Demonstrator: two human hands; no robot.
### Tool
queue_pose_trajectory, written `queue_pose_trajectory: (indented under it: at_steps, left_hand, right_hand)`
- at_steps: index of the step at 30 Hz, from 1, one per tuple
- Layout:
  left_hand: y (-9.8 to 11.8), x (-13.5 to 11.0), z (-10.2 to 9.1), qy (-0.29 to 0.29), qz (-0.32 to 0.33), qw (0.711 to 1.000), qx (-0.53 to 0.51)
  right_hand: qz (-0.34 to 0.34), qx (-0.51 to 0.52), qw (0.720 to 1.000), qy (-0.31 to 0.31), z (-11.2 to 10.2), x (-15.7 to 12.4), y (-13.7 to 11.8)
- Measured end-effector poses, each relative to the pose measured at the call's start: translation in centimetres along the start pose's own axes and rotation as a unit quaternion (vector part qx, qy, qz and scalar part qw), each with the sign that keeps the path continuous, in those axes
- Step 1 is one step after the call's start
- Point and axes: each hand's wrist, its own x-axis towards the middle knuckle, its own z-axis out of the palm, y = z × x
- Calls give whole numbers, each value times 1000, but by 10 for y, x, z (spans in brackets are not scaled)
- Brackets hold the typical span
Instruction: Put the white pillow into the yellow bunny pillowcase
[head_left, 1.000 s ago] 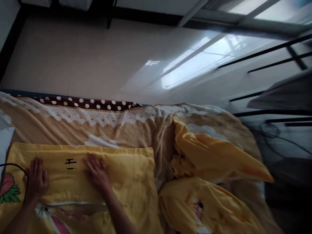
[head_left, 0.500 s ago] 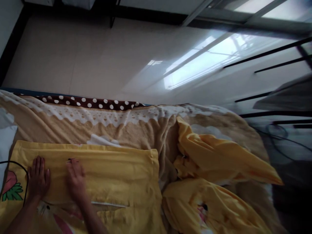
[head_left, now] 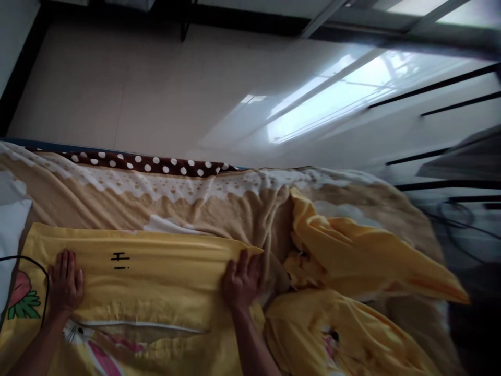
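A yellow pillowcase (head_left: 164, 282) lies spread flat on a bed, printed with a rabbit, a carrot and the letters "Hi". A long slit with a whitish edge runs across its middle. On the pillowcase's left part my left hand (head_left: 66, 284) rests palm down, fingers stretched out. My right hand (head_left: 243, 282) lies at its far right corner, fingers somewhat apart over the edge. Two crumpled yellow cloths (head_left: 352, 250) lie to the right of that hand; the nearer cloth (head_left: 344, 334) carries a printed face.
Beneath everything is a tan and white blanket (head_left: 203, 209), with a brown polka-dot cloth (head_left: 148, 163) along the bed's far edge. A white pillow (head_left: 11, 224) and a black cable (head_left: 29, 257) are at the left. Black metal bars (head_left: 450, 184) stand at the right.
My right hand has slid right across the pillowcase to its far right corner, uncovering the lettering. My left hand stays on the left part. The slit now shows more fully.
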Motion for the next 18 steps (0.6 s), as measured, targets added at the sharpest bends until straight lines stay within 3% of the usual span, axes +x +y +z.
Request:
queue_pose_trajectory:
  at_steps: [2, 4, 6, 8, 9, 11, 12, 14, 18]
  left_hand:
    - [0, -1, 0, -3, -6, 1000, 2]
    - [0, -1, 0, -5, -4, 1000, 2]
    - [-1, -2, 0, -9, -3, 1000, 1]
    - [-2, -2, 1, -11, -1, 1000, -4]
    - [-3, -2, 1, -11, 2, 1000, -8]
    - [-4, -1, 1, -10, 11, 1000, -18]
    - [-4, -1, 1, -9, 13, 1000, -21]
    - [-5, 0, 1, -9, 11, 1000, -24]
    - [-5, 0, 1, -16, 8, 1000, -24]
  right_hand:
    - [55, 10, 998, 38, 2, -19, -13]
    - [-26, 39, 997, 57, 7, -65, -59]
    - [-195, 98, 976, 9, 11, -127, -123]
    - [-326, 156, 928, -94, 11, -187, -183]
    - [-366, 180, 903, -133, 10, -209, -206]
    - [-380, 189, 888, -178, 10, -230, -228]
    - [-378, 185, 888, -188, 11, -229, -226]
    - [-364, 157, 900, -183, 13, -208, -197]
    - [-280, 38, 954, -98, 10, -132, -76]
